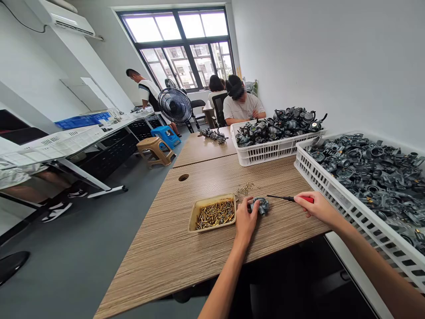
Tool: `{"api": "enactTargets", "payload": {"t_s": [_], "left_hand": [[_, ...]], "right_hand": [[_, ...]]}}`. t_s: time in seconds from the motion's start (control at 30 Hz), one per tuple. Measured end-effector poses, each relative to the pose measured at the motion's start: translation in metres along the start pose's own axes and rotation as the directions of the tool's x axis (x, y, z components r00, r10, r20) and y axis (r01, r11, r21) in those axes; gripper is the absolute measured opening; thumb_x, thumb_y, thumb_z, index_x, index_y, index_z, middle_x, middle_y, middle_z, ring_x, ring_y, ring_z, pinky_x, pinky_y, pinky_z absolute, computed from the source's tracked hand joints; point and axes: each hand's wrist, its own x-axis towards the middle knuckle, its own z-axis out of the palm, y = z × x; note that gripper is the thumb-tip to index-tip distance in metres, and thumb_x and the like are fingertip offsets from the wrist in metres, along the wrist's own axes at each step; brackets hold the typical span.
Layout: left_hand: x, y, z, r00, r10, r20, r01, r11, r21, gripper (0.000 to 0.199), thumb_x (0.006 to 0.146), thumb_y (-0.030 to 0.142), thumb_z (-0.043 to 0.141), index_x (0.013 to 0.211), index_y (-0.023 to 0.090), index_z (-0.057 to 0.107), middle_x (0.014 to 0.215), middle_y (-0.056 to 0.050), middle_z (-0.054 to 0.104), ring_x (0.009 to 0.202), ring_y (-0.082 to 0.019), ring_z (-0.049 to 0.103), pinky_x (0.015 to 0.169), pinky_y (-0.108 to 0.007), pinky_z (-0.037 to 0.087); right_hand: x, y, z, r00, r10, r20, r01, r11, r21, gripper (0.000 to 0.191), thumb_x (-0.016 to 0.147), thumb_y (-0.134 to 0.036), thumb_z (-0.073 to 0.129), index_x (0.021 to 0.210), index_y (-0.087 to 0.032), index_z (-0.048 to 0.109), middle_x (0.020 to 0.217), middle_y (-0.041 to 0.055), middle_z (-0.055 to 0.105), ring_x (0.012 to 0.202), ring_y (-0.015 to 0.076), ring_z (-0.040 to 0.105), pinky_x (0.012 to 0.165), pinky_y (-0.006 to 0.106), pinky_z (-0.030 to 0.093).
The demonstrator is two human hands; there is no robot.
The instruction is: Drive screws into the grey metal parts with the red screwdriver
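The left hand [246, 220] pinches a small, grey, cast-metal part [264, 206] above a brown wood-grain table [159, 248]. At three o'clock, the right hand [314, 207] grips a slim red-and-black screwdriver [288, 198]; its shaft points to nine o'clock, tip near the part's one-o'clock edge, contact unclear. A cream rectangular tray [193, 216] sits at nine; wood stretches toward seven, ending at the near edge.

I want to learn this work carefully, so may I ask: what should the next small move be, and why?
Probably the right hand should guide the screwdriver tip-first onto the metal part: the left hand holds that part, and the tip is near its edge, though I cannot tell whether they touch.
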Motion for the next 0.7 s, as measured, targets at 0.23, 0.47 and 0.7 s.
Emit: {"api": "enactTargets", "payload": {"t_s": [0.23, 0.47, 0.7], "left_hand": [[0.001, 0.001, -0.002, 0.993, 0.076, 0.090, -0.070, 0.996, -0.063, 0.030, 0.102, 0.044, 0.054, 0.114, 0.019, 0.066, 0.108, -0.010, 0.075, 0.103, -0.025, 0.069, 0.094, -0.041, 0.054], [-0.003, 0.003, -0.003, 0.918, 0.230, 0.322, -0.202, 0.972, -0.117, 0.074, 0.081, 0.044, 0.080, 0.144, 0.020, 0.050, 0.139, -0.014, 0.063, 0.130, -0.030, 0.061, 0.113, -0.046, 0.049], [-0.005, -0.005, 0.001, 0.940, 0.259, 0.222, -0.267, 0.964, 0.008, 0.058, 0.093, 0.031, 0.065, 0.149, 0.024, 0.051, 0.149, -0.015, 0.050, 0.138, -0.030, 0.052, 0.119, -0.051, 0.044]], "right_hand": [[-0.005, -0.010, -0.002, 1.000, 0.019, -0.004, -0.019, 1.000, -0.002, 0.043, 0.082, -0.060, 0.070, 0.074, -0.018, 0.067, 0.063, -0.0036, 0.040, 0.060, 0.0123, 0.044, 0.054, 0.025, 0.049], [-0.006, -0.015, -0.003, 0.999, 0.019, -0.036, -0.018, 1.000, 0.021, 0.045, 0.079, -0.063, 0.069, 0.074, -0.018, 0.070, 0.061, -0.0031, 0.043, 0.059, 0.0129, 0.045, 0.052, 0.026, 0.048], [-0.007, -0.019, -0.003, 0.998, 0.047, -0.050, -0.046, 0.999, 0.027, 0.046, 0.078, -0.064, 0.068, 0.075, -0.017, 0.069, 0.062, -0.0029, 0.044, 0.060, 0.0130, 0.046, 0.054, 0.026, 0.048]]}}
